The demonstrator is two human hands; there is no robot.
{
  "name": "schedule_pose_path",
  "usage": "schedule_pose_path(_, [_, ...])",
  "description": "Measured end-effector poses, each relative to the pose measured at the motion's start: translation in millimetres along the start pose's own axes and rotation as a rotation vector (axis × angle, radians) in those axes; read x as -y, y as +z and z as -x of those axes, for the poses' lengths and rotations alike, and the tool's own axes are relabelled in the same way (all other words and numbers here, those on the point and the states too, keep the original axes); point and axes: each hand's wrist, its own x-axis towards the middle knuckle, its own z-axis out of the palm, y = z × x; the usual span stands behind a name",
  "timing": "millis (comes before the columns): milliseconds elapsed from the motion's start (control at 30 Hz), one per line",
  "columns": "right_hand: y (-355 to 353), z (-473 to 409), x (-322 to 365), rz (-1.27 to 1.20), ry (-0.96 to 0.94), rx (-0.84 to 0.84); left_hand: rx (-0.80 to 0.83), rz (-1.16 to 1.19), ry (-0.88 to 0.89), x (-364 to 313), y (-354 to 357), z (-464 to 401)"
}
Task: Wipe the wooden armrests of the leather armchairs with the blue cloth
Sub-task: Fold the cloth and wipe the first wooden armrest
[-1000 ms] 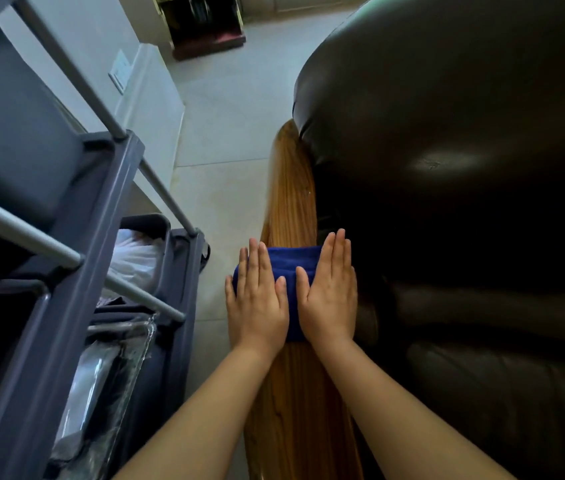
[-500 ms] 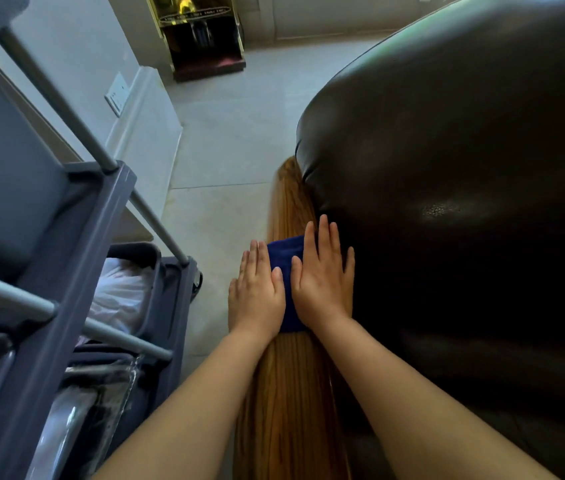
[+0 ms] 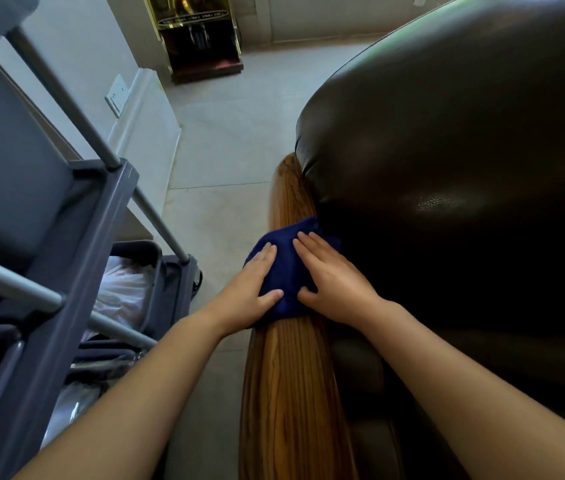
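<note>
A dark blue cloth (image 3: 286, 268) lies draped over the wooden armrest (image 3: 291, 393) of a dark leather armchair (image 3: 447, 168). My left hand (image 3: 251, 294) presses flat on the cloth's left side, fingers curling over the armrest's outer edge. On the cloth's right side my right hand (image 3: 331, 282) lies flat, next to the leather backrest. The far end of the armrest shows bare beyond the cloth.
A grey service cart (image 3: 66, 271) with metal rails stands close on the left, holding white bags in its lower bin. Pale floor tiles (image 3: 225, 150) run between cart and chair. A dark cabinet with gold trim (image 3: 198, 32) stands at the far wall.
Both hands have pushed the cloth farther along the armrest toward the backrest. The hands have spread apart, showing more cloth between them.
</note>
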Motion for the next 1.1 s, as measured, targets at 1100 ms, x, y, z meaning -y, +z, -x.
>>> schedule_pose_path(1100, [-147,116,59,-0.449,0.142,0.185,0.113,0.075,0.032,-125,-72,106])
